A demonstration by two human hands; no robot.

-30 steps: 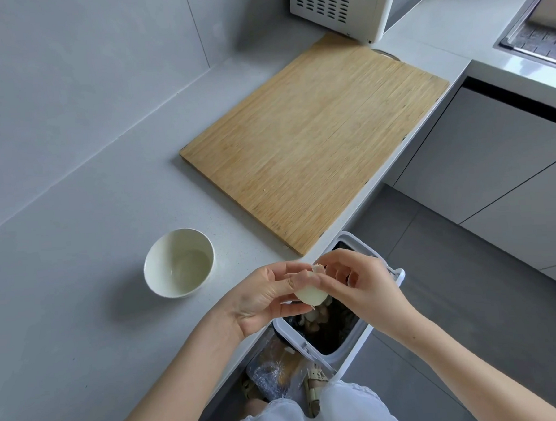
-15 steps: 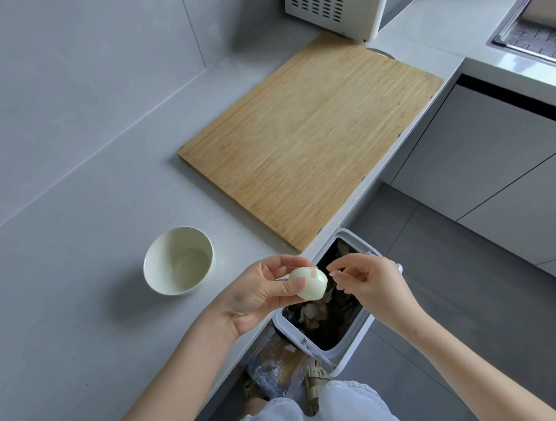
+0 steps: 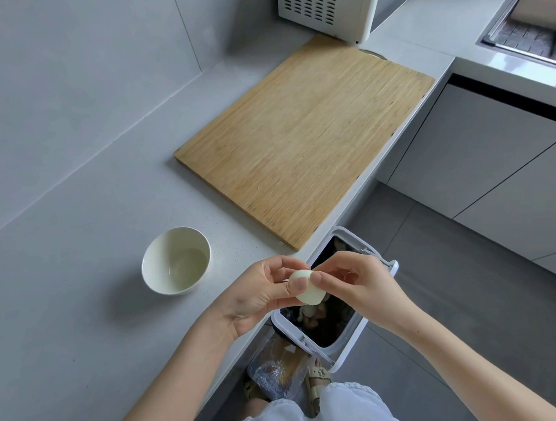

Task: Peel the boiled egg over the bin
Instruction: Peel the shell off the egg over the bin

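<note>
Egg [image 3: 307,287] sits over the bin [image 3: 350,348], above its rim on the surface side, mostly bare white. I read its long axis slanting from the surface edge down toward the bin opening; which end is the blunt one, can't tell. Left hand [image 3: 258,296] holds it, thumb pressed on the front and fingers [image 3: 273,268] curled behind. Right hand [image 3: 362,286] pinches at the egg's upper side with thumb and forefinger, covering part of the bin opening. Shell bits lie inside the bin. Bowl [image 3: 176,260] is on the surface [image 3: 81,301] left of the bin, cutting board [image 3: 305,144] beyond the bin, plastic bag [image 3: 272,368] on the floor just beside it.
</note>
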